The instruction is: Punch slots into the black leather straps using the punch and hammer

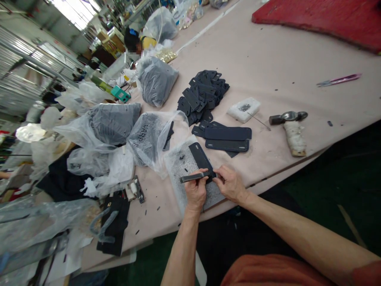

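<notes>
My left hand (196, 192) is closed around a dark metal bar-shaped tool (190, 177), perhaps a punch. Its far end meets the lower end of a dark navy strip (199, 155) with a slot near its top. That strip lies on a worn, speckled white board (173, 163). From the other side, my right hand (232, 184) pinches the strip's lower end; the fingertips hide the exact contact. Just beyond the hands are several similar strips (229, 133) stacked flat, and a larger heap of dark pieces (205, 91) lies behind them.
To the right are a hammer (290, 117) with a wrapped handle, a white block (244, 109) with a thin metal pick (259, 121), and pink snips (339, 80). Plastic bags (156, 81) crowd the left. A red board (321, 20) lies far right. Another person (133, 41) sits beyond.
</notes>
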`<state>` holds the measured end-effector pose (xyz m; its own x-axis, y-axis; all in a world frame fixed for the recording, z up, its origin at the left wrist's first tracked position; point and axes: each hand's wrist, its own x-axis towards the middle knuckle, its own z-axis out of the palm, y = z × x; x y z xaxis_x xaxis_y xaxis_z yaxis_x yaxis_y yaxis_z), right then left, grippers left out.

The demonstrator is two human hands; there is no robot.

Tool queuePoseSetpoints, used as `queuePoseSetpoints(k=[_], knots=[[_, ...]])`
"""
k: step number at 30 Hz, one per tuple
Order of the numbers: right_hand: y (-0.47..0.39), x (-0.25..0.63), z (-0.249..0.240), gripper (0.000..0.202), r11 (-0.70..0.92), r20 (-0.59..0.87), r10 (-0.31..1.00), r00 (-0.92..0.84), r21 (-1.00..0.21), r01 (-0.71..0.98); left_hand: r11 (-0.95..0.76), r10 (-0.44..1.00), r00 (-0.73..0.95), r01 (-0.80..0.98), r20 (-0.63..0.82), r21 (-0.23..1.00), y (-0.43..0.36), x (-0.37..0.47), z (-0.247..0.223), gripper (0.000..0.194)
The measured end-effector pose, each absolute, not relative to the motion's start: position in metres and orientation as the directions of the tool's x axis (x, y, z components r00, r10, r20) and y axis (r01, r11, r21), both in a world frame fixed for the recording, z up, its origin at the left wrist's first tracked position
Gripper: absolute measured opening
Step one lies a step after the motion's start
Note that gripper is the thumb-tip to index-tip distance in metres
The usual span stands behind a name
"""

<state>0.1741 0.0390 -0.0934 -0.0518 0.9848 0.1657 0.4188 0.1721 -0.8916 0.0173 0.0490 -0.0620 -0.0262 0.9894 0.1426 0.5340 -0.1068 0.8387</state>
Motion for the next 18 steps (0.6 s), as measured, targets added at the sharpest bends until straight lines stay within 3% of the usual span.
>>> queuePoseSetpoints(k=[18], knots=[[0.0381, 0.1737, -0.0939, 0.021, 0.179, 0.172, 0.984, -0.055, -0.882, 0.436, -0.224, 0.969, 0.055, 0.607, 0.241, 0.762, 0.0522, 0.02, -0.0608, 0.01]])
